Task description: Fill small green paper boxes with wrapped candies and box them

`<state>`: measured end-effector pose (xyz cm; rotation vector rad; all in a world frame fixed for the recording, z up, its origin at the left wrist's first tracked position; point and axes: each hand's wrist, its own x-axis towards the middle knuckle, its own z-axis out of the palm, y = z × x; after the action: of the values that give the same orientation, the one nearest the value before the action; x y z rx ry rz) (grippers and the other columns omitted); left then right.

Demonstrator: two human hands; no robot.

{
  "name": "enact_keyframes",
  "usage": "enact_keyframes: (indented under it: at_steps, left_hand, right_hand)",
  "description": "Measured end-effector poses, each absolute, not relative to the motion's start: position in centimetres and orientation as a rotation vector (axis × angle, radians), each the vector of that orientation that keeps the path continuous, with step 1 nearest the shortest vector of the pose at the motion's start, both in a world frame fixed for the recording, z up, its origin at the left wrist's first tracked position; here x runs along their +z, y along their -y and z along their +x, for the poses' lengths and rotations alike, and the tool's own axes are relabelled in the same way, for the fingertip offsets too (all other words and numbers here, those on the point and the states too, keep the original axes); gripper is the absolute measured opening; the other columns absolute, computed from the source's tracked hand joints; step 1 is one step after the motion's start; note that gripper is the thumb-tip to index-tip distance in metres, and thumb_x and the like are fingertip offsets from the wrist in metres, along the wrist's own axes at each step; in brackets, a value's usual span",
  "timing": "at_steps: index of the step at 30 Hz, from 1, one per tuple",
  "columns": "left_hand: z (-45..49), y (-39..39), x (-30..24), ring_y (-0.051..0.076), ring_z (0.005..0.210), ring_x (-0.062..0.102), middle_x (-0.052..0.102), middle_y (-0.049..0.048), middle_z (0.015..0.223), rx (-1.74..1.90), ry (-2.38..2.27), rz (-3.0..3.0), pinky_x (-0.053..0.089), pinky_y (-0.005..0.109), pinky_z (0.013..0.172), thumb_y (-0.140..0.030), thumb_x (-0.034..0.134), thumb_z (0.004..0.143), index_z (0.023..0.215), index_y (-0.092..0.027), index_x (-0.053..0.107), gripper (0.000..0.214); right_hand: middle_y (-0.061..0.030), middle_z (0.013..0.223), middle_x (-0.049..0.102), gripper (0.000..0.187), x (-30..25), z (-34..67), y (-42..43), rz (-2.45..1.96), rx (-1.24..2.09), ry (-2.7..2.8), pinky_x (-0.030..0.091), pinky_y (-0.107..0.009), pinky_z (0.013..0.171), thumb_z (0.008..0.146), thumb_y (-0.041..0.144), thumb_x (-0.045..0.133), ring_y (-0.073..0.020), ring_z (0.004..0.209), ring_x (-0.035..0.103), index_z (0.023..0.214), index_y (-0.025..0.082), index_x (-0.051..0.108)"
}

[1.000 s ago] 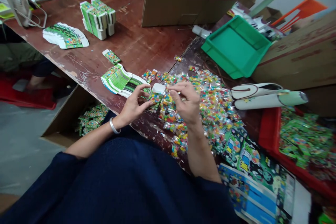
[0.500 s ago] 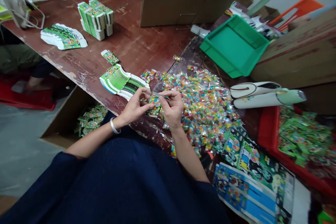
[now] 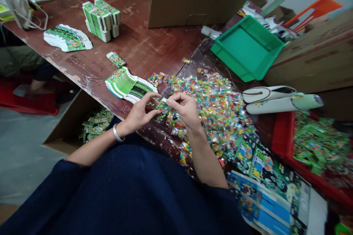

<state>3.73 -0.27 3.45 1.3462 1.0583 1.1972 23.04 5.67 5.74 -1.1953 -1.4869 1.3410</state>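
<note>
A small green printed candy box [image 3: 163, 107] is between my hands over the near edge of the table. My left hand [image 3: 138, 114] grips its left side between thumb and fingers. My right hand [image 3: 186, 111] pinches at the white upper end of the box, thumb and forefinger together. Just beyond my left hand lies a fanned row of flat green-and-white boxes [image 3: 122, 83], with one single box [image 3: 116, 59] past its far end. A broad heap of clear-wrapped colourful candies [image 3: 217, 106] spreads beside and behind my right hand.
Farther back stand banded box stacks [image 3: 100, 20], another fan of cartons [image 3: 68, 38] and a small fan [image 3: 18, 5]. A green tray [image 3: 217, 47], white pouch [image 3: 270, 104] and red bin [image 3: 284, 136] are to the right. An open carton [image 3: 62, 126] sits below left. Another person's leg shows at left.
My right hand has shifted slightly right and turned, its fingers now at the box's upper end. The box has tilted a little, and my left hand keeps its grip.
</note>
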Motion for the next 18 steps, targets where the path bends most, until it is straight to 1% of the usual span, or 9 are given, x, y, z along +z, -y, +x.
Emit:
enact_keyframes:
  at_steps: [2,5,8,10,11,13,15,16,18]
  left_hand:
    - [3.7,0.3,3.6,0.017,0.087,0.067,0.061,0.0046,0.104,1.199,-1.058,1.348,0.066,0.033,0.082,-0.026,0.074,0.090,0.132,-0.024,0.059,0.045]
    - [3.7,0.3,3.7,0.016,0.085,0.067,0.064,0.0049,0.105,1.184,-1.065,1.331,0.065,0.031,0.078,-0.025,0.074,0.091,0.134,-0.024,0.063,0.044]
    - [3.9,0.2,3.6,0.017,0.090,0.068,0.069,0.0068,0.110,1.177,-1.067,1.306,0.065,0.030,0.079,-0.027,0.074,0.091,0.125,-0.022,0.069,0.035]
    - [3.6,0.2,3.6,0.018,0.091,0.069,0.072,0.0074,0.109,1.185,-1.061,1.300,0.064,0.030,0.078,-0.027,0.074,0.091,0.120,-0.020,0.070,0.031]
    - [3.0,0.3,3.8,0.017,0.089,0.069,0.073,0.0073,0.107,1.169,-1.059,1.314,0.063,0.029,0.078,-0.027,0.074,0.091,0.120,-0.020,0.070,0.030]
    - [0.8,0.8,4.2,0.017,0.085,0.070,0.074,0.0069,0.103,1.055,-1.066,1.405,0.061,0.029,0.076,-0.027,0.071,0.093,0.121,-0.020,0.070,0.029]
    - [-2.8,1.7,4.8,0.018,0.085,0.071,0.076,0.0066,0.102,0.842,-1.095,1.554,0.059,0.029,0.075,-0.026,0.068,0.095,0.121,-0.022,0.071,0.027]
    - [-4.9,2.3,5.1,0.019,0.086,0.072,0.077,0.0065,0.104,0.726,-1.125,1.629,0.059,0.030,0.076,-0.025,0.066,0.095,0.119,-0.023,0.072,0.026]
    - [-9.1,3.2,5.5,0.021,0.092,0.074,0.079,0.0061,0.109,0.535,-1.206,1.744,0.058,0.032,0.082,-0.025,0.066,0.092,0.116,-0.026,0.075,0.026]
  right_hand:
    - [-0.0003,0.077,0.072,0.027,5.9,23.0,-5.5,-1.162,1.285,1.526,0.055,-0.035,0.071,0.077,0.044,0.086,-0.0163,0.072,0.065,0.072,0.024,0.069]
    - [-0.0015,0.083,0.074,0.025,6.0,22.6,-4.6,-1.103,1.096,1.609,0.056,-0.038,0.081,0.089,0.039,0.077,-0.0188,0.082,0.068,0.071,0.025,0.067]
    - [-0.0033,0.092,0.076,0.029,5.9,22.1,-3.6,-1.093,0.968,1.691,0.057,-0.041,0.086,0.097,0.041,0.068,-0.0208,0.089,0.070,0.072,0.026,0.067]
    - [-0.0040,0.097,0.078,0.028,5.8,22.2,-3.1,-1.068,0.985,1.725,0.059,-0.042,0.088,0.099,0.041,0.066,-0.0215,0.093,0.071,0.076,0.027,0.072]
    - [-0.0045,0.101,0.079,0.025,5.7,22.3,-2.9,-1.047,1.026,1.744,0.059,-0.042,0.089,0.100,0.042,0.067,-0.0221,0.098,0.072,0.081,0.027,0.075]
    - [-0.0055,0.115,0.079,0.017,5.6,23.2,-2.7,-1.024,1.152,1.758,0.062,-0.041,0.088,0.098,0.043,0.069,-0.0238,0.108,0.073,0.101,0.030,0.080]
    - [-0.0065,0.127,0.077,0.032,5.4,24.6,-2.5,-1.077,1.256,1.702,0.065,-0.041,0.085,0.095,0.045,0.073,-0.0252,0.113,0.074,0.125,0.033,0.075]
    - [-0.0066,0.128,0.077,0.038,5.2,25.4,-2.5,-1.133,1.267,1.644,0.066,-0.040,0.083,0.094,0.046,0.075,-0.0252,0.110,0.075,0.131,0.034,0.072]
    - [-0.0068,0.115,0.080,0.033,4.5,27.0,-2.6,-1.250,1.217,1.550,0.067,-0.041,0.081,0.093,0.048,0.075,-0.0257,0.102,0.077,0.123,0.032,0.076]
